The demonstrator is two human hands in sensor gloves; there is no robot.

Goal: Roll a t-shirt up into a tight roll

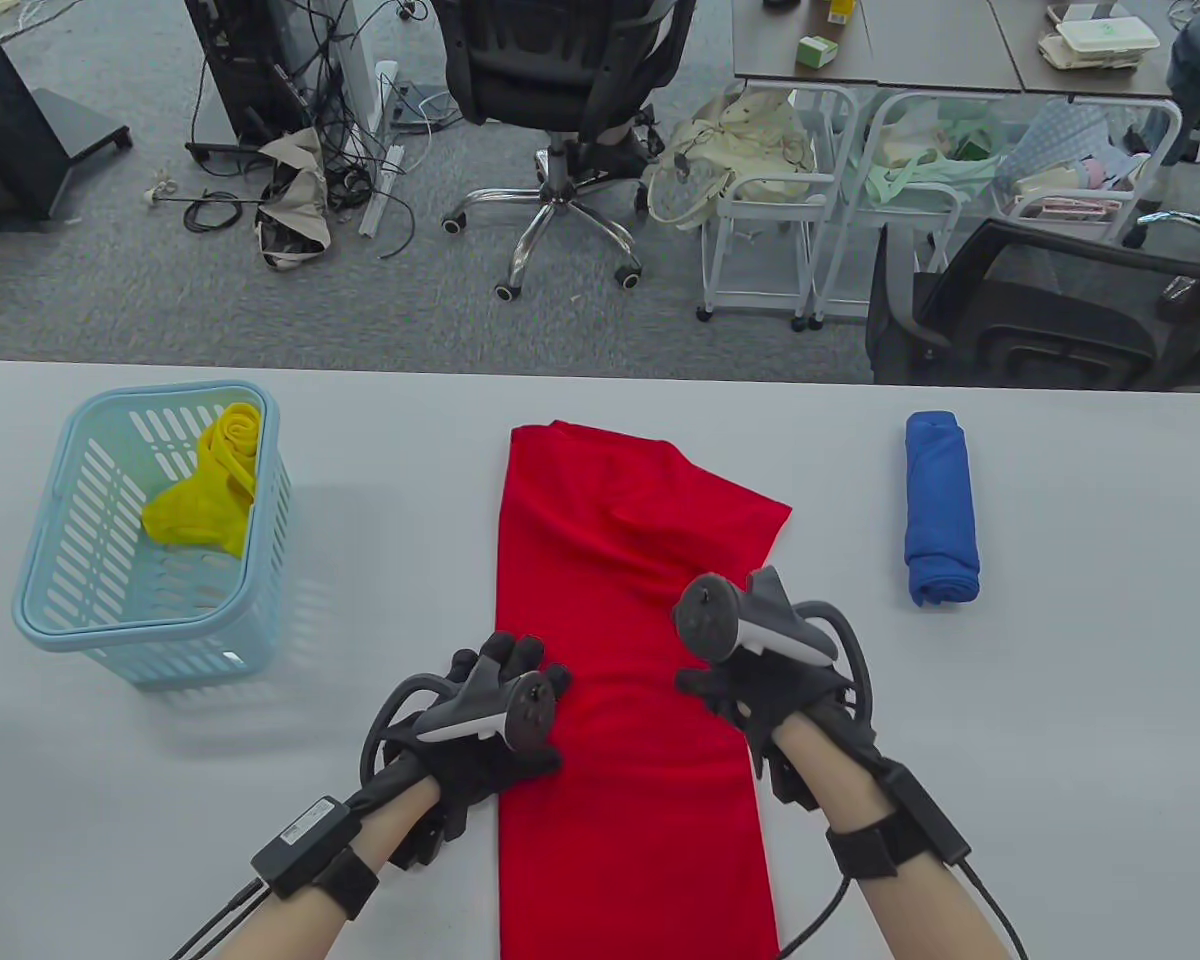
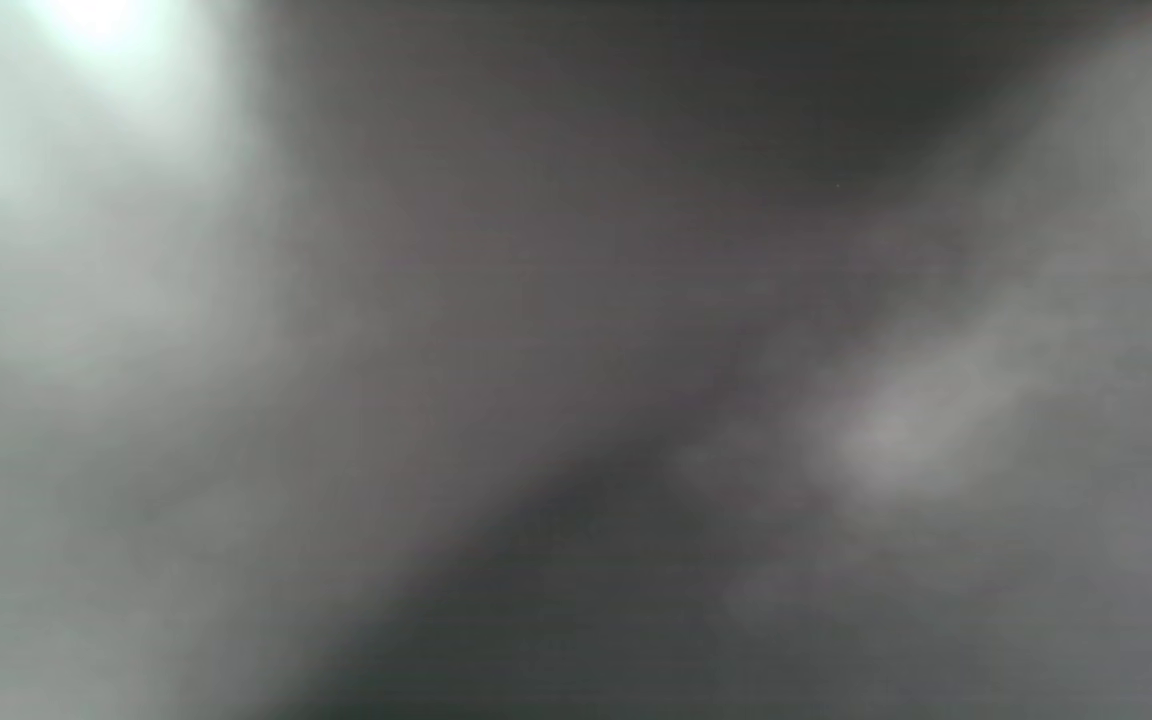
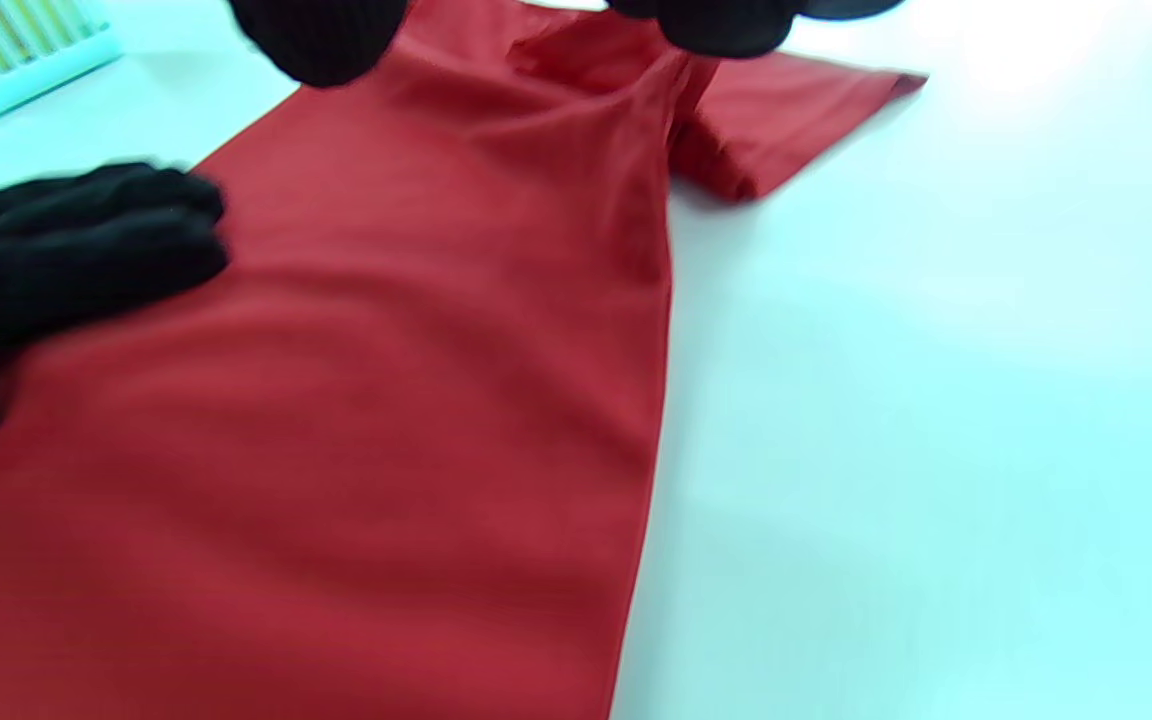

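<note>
The red t-shirt lies folded into a long strip down the frame's centre on the counter, not yet rolled. The left hand presses flat, fingers spread; the right hand rests at its right edge (grip unclear). Next, I judge: tuck in the stray sleeve, then start rolling.

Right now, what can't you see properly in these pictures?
- Left wrist view: all grey blur, nothing recognisable.
- Red t-shirt: its near end is cut off by the table view's bottom edge.
- Right hand: its tracker hides the fingers in the table view; the right wrist view shows only blurred fingertips, so its grip is unclear.
- Yellow cloth in the basket: bunched, garment type unclear.
</note>
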